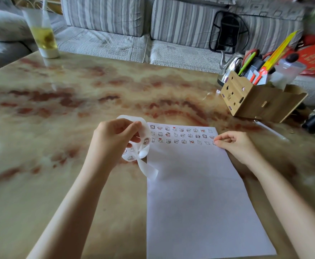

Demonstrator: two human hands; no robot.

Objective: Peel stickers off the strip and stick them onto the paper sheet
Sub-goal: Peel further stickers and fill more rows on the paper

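White curling sticker strip, printed with small cartoon figures, hangs just left of the white paper sheet, pinched between my left hand's thumb and curled fingers. My right hand pinches a small sticker at the sheet's right edge, third row. Beyond the sheet's right corner stands a wooden pen box, nothing between.

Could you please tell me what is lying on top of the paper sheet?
Three rows of small stickers run along the far edge of the paper sheet. The right hand touches down at the third row's right end; whatever is under its fingertips is hidden.
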